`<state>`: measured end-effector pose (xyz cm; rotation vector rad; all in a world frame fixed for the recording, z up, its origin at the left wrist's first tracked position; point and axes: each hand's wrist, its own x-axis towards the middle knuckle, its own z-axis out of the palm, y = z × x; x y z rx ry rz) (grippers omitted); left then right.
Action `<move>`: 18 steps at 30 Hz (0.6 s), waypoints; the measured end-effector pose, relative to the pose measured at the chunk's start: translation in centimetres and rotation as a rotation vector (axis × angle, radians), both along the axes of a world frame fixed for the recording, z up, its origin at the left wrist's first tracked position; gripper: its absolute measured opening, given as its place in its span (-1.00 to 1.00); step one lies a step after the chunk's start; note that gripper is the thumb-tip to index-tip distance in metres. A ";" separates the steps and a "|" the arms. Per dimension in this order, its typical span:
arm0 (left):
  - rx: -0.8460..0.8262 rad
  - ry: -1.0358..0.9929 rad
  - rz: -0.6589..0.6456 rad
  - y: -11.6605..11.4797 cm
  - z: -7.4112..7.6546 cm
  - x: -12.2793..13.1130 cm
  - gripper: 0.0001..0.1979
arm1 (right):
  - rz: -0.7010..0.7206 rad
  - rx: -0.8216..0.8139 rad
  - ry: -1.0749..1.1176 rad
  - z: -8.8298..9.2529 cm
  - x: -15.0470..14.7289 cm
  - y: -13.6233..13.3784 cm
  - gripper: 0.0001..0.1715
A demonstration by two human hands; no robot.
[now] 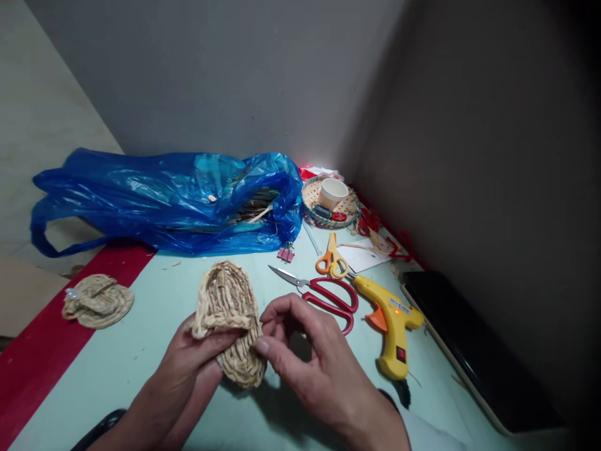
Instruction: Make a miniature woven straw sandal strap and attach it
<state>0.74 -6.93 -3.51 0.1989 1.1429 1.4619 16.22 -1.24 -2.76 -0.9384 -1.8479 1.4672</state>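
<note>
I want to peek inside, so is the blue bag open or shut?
Open: the blue bag lies with its mouth gaping, and thin stalks show inside.

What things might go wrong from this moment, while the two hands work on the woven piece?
1. The glue gun shows an orange glow on its body, so it may be on; its nozzle, close to the yellow-orange scissors, might burn someone reaching for them.

2. The red-handled scissors lie near the right hand, and their bare pointed tip might prick it.

3. Pulling hard might loosen strands of the woven piece.
</note>
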 end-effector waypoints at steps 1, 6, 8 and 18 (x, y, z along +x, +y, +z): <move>-0.002 0.028 -0.010 0.0 0.0 0.0 -0.53 | -0.046 0.093 -0.016 -0.2 0.0 -0.1 -0.90; -0.025 0.152 -0.011 -0.1 -0.1 0.3 -0.36 | -0.143 0.475 0.015 -1.1 0.0 -0.3 -0.93; -0.001 0.160 -0.006 -0.1 0.0 0.6 -0.33 | -0.132 0.578 0.018 -1.1 0.1 -0.3 -0.97; 0.018 0.203 0.085 -0.6 -0.6 0.4 -0.41 | -0.130 0.867 0.066 -1.7 -0.3 -0.7 -0.79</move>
